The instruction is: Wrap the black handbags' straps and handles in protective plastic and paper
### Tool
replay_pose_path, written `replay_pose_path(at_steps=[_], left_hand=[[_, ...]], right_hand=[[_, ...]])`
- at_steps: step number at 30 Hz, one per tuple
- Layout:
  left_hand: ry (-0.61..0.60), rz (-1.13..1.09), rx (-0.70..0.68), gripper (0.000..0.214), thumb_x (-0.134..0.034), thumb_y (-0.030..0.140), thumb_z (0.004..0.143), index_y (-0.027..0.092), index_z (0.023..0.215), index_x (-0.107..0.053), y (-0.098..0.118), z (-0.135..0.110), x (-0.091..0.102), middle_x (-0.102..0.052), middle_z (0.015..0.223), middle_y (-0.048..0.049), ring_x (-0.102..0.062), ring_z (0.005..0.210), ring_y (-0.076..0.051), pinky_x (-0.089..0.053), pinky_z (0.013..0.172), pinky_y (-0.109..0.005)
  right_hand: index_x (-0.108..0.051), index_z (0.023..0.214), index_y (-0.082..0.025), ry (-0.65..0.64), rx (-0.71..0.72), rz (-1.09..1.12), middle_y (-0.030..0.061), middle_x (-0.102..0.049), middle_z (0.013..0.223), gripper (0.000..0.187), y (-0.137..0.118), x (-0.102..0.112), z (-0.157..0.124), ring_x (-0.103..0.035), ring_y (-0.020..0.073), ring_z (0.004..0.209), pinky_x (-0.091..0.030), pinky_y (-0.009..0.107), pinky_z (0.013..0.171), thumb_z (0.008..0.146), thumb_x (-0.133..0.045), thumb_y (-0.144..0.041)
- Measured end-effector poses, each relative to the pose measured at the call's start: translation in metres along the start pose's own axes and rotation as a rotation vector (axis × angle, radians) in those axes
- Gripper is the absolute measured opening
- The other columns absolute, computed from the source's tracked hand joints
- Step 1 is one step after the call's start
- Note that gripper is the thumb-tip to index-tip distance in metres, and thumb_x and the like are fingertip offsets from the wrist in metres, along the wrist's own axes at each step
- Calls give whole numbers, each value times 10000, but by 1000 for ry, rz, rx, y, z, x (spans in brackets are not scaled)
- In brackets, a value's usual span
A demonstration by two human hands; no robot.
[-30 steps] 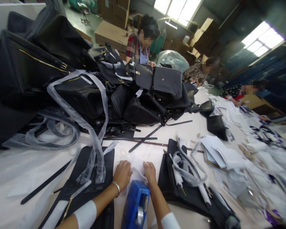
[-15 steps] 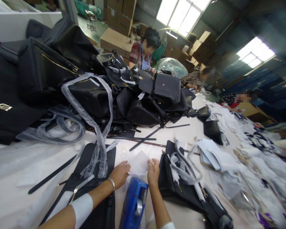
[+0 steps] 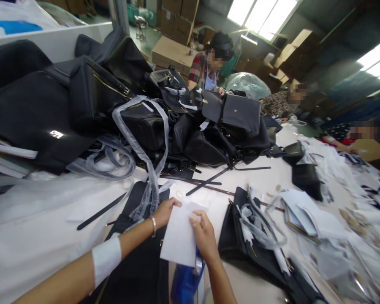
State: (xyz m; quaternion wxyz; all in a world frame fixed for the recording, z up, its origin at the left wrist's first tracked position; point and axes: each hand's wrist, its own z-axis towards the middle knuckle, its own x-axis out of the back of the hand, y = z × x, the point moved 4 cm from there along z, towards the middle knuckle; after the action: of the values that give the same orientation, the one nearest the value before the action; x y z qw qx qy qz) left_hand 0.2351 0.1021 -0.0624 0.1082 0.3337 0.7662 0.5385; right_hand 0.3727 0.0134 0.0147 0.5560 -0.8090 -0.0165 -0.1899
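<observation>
A sheet of white paper (image 3: 178, 242) is held up between my hands, spread toward me. My left hand (image 3: 166, 213) pinches its upper left edge, and my right hand (image 3: 205, 234) has fingers closed on its right side. Beneath the paper stands a blue tape dispenser (image 3: 185, 285), its upper part covered by the sheet. A flat black bag (image 3: 136, 264) lies under my left forearm. To the right of my right hand, another black bag (image 3: 237, 240) has its strap wrapped in clear plastic (image 3: 256, 223).
A pile of black bags (image 3: 145, 126) fills the far left and middle of the white table (image 3: 259, 177). Loose black straps (image 3: 205, 182) lie before it. White papers (image 3: 299, 213) and plastic wrapping cover the right. People (image 3: 205, 69) work across the table.
The paper has come up and toward me, now covering much of the tape dispenser. My right hand has turned and lowered slightly. My view has swung left, shifting the scene rightward.
</observation>
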Motion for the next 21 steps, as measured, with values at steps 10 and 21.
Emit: replay_pose_path(at_steps=[10,21], left_hand=[[-195,-889,340,442,-734,405,701,93,1007,-665,-21,-131,62,-739,852,-131,-692,756,-254,-515,724,-344],[64,-716,270,397,-682,368,697,99,988,-669,-37,-153,64,-740,806,-88,-692,734,-245,-527,697,-348]], right_hand=[[-540,957,-205,-28,105,-349,9,-652,696,259,-15,-89,-11,-605,167,595,-405,248,571,934,-357,-388],[-561,866,-184,58,3,-716,99,-669,785,118,34,-94,-76,-650,279,739,-420,327,636,756,-582,-220]])
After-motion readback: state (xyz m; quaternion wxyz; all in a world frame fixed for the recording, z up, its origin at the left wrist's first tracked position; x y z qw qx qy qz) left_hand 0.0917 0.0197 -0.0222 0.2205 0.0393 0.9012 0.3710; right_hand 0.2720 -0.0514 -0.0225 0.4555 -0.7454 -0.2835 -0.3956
